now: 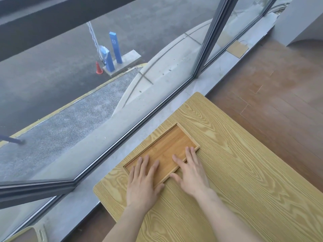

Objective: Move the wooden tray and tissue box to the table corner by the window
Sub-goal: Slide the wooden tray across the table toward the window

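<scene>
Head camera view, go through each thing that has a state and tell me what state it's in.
Shallow brown bamboo tray: empty, flat on the table, near the window edge.
Left hand: open, fingers flat on the tray.
Right hand: open, fingers flat on the tray.
Light wood-grain table: holds only the tray.
Tissue box: not in view.

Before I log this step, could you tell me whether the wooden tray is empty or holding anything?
Empty. The wooden tray lies flat on the table; only the left hand and right hand rest on it.
</scene>
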The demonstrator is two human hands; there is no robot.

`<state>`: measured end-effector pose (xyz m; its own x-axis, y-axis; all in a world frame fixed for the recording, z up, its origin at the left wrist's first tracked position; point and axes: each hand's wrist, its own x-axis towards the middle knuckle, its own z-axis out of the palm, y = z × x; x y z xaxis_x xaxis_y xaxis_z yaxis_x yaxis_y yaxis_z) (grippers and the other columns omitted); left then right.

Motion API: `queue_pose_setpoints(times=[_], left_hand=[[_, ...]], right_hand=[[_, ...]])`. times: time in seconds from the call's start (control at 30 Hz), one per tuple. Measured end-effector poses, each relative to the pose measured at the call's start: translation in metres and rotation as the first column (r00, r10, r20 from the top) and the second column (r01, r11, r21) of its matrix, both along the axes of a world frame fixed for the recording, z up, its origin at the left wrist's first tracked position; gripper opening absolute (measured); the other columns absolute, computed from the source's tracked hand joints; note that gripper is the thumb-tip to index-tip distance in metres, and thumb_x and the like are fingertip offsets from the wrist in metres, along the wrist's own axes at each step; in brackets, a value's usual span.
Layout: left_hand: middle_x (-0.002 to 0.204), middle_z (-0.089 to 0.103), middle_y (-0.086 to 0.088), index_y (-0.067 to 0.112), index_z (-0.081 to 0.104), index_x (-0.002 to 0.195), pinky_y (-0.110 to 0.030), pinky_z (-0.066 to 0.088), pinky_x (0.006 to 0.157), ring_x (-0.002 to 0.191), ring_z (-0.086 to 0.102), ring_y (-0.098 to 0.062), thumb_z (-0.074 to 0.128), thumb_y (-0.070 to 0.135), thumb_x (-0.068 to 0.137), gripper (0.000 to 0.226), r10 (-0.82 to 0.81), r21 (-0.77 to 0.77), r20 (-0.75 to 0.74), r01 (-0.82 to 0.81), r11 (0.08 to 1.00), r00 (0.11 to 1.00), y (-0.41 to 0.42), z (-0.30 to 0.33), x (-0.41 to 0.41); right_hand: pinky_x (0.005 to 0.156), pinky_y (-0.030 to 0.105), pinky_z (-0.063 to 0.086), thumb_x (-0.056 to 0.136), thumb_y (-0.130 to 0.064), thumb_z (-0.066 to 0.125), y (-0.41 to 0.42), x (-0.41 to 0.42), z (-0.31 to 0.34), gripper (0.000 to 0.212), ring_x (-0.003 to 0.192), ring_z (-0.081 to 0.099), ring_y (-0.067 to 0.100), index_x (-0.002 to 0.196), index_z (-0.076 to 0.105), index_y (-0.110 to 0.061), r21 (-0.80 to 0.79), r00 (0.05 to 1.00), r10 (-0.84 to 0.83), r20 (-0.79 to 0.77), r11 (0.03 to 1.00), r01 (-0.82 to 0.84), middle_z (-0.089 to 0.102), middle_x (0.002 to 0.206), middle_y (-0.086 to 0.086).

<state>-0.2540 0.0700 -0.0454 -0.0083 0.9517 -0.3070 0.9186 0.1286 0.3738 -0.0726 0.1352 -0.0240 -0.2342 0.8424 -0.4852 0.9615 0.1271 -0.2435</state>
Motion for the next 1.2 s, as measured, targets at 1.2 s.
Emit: queue_pose_setpoints(times=[1.2], left_hand=[[0.169,0.007,0.002,0.043,0.016,0.156,-0.043,0.012,0.124,0.155,-0.001,-0.023,0.051,0.071,0.085,0.084,0.061,0.004,-0.034,-0.061,0.998,0.998,0.017,0.0,-0.009]], right_hand=[[0.132,0.047,0.006,0.097,-0.052,0.062,0.029,-0.018,-0.003,0.072,0.159,-0.023,0.022,0.16,0.028,-0.039,-0.045,0.999,-0.027,-0.04,0.999,0.025,-0.014,0.175,0.008]])
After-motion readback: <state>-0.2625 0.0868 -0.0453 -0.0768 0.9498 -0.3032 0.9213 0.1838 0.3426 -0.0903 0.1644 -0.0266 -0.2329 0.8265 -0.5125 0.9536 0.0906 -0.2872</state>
